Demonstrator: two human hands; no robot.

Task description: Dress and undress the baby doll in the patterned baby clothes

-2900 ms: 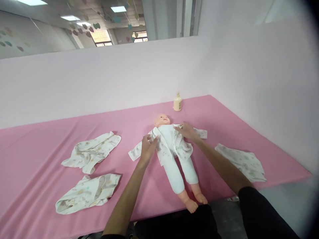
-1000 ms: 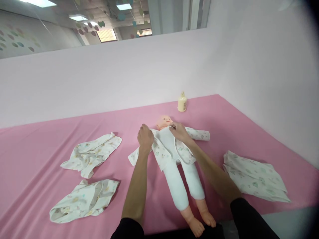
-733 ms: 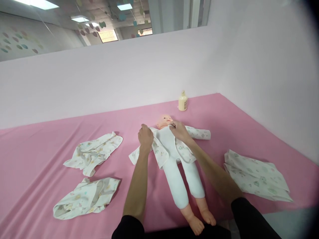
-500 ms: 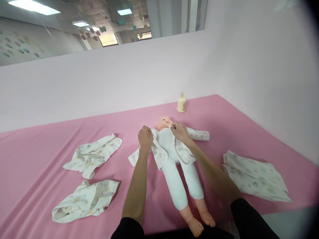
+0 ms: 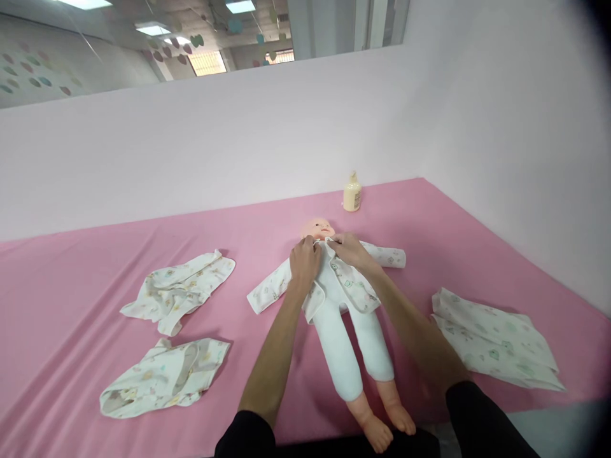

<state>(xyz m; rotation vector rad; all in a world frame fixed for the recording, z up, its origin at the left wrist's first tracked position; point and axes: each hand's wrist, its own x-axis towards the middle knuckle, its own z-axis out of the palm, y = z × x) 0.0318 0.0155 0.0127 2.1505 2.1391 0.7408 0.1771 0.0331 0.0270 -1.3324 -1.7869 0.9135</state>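
A baby doll (image 5: 340, 343) with a white cloth body lies on its back, head away from me and bare feet toward me. It wears a white patterned baby jacket (image 5: 356, 286), open down the front, its sleeves spread out to both sides. My left hand (image 5: 305, 259) is closed on the jacket's left front edge near the neck. Just across the chest, my right hand (image 5: 349, 249) pinches the opposite front edge by the collar. The two hands are close together below the doll's head (image 5: 318, 228). My fingers hide part of the collar.
On the pink-covered table (image 5: 191, 229) lie two patterned baby garments at left, an upper one (image 5: 184, 286) and a lower one (image 5: 165, 378). Folded patterned cloth (image 5: 496, 340) lies at right. A cream pump bottle (image 5: 352, 195) stands near the back wall (image 5: 214, 146).
My left hand has moved right and up, bringing the jacket's left front in over the doll's chest. My right hand stays at the collar. The view has shifted slightly.
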